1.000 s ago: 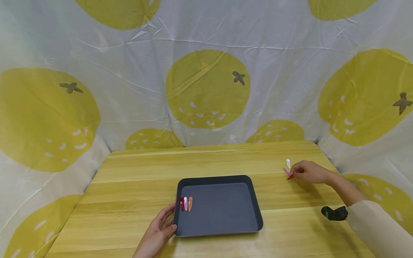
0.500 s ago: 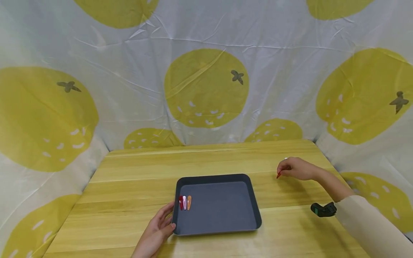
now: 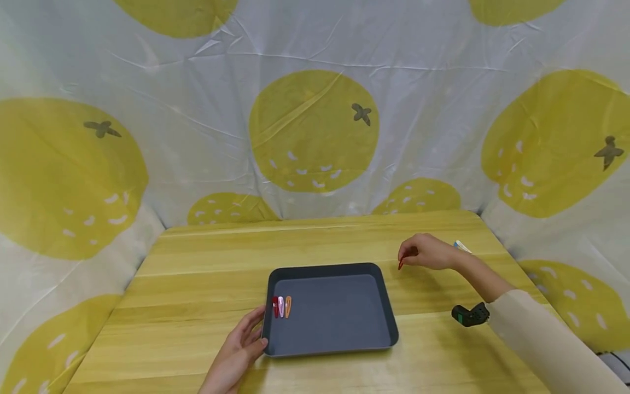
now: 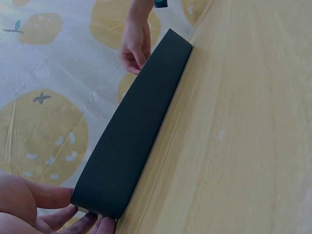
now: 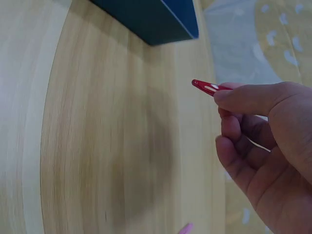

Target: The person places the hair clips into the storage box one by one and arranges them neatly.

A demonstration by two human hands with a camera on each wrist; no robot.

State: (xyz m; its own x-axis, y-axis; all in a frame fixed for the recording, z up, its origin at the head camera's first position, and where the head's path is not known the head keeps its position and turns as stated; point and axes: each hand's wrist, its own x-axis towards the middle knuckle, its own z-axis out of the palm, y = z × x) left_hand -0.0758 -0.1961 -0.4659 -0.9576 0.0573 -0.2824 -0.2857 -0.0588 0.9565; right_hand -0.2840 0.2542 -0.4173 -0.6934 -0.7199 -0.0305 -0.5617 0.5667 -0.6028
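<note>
My left hand (image 3: pixel 236 350) grips the left side of a dark grey baking tray (image 3: pixel 339 317), its thumb at the near corner. Inside the tray, along its left wall, a red hair clip (image 3: pixel 275 307), a pale pink hair clip (image 3: pixel 281 307) and an orange hair clip (image 3: pixel 288 307) lie side by side. Beyond the tray's right side, my right hand (image 3: pixel 427 251) is raised over the table. Between thumb and forefinger it pinches another red hair clip (image 5: pixel 204 87), whose tip sticks out; the rest is hidden by the fingers.
Behind the right forearm lie a white and a blue hair clip (image 3: pixel 461 246), partly hidden. A pink clip tip (image 5: pixel 185 228) shows at the bottom of the right wrist view. A black device (image 3: pixel 471 315) sits at the right wrist. Lemon-patterned cloth (image 3: pixel 315 131) hangs around the wooden table (image 3: pixel 206 273).
My right hand has lifted the red hair clip away from the other clips and carried it left toward the tray. My left hand stays on the tray.
</note>
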